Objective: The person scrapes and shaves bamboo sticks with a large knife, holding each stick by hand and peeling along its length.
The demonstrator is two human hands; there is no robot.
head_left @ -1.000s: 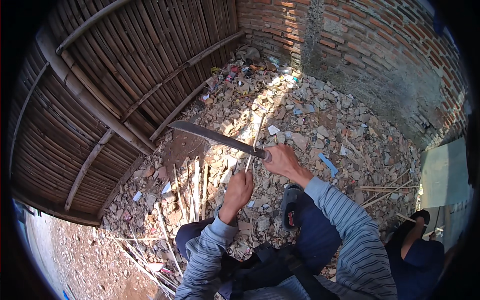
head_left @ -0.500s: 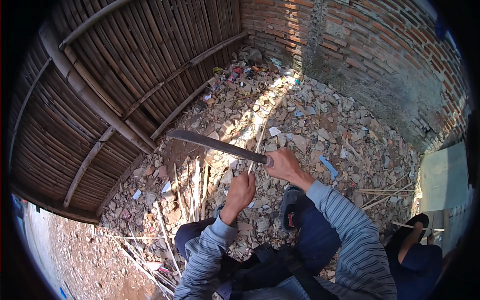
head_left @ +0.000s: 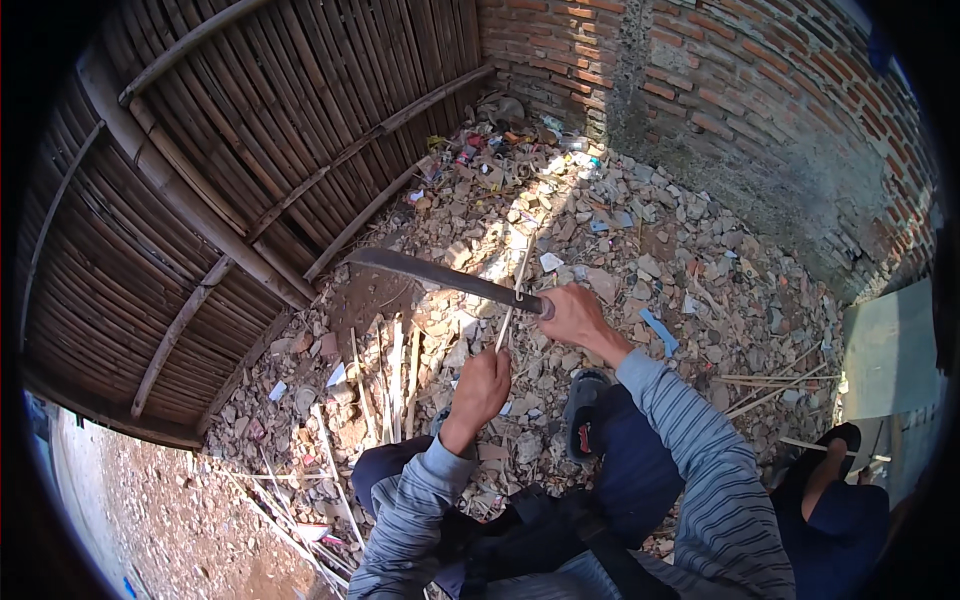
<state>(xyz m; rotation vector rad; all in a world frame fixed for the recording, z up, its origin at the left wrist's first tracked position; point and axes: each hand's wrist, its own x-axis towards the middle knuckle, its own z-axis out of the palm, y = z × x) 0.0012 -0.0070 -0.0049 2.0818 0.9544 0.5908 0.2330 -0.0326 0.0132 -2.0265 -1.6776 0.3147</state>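
Note:
My left hand (head_left: 478, 392) is closed around the near end of a thin pale strip (head_left: 525, 262), which looks like split bamboo and points away from me. My right hand (head_left: 577, 322) grips the handle of a machete (head_left: 440, 275). Its long dark blade reaches to the left and lies across the strip, a little beyond my left fist. A small pale curl shows at the spot where blade and strip cross. Several more pale strips (head_left: 413, 385) stand or lean in the rubble left of my left hand.
Stone rubble (head_left: 690, 265) with scraps of litter covers the ground. A bamboo slat wall (head_left: 330, 110) rises at the left, a brick wall (head_left: 740, 100) at the back right. More strips (head_left: 285, 520) lie at lower left. Another person's leg (head_left: 825, 490) shows at lower right beside a pale panel (head_left: 888, 355).
The machete and my right hand have shifted slightly to the right. A small curl now shows where the blade crosses the strip. My left hand has barely moved.

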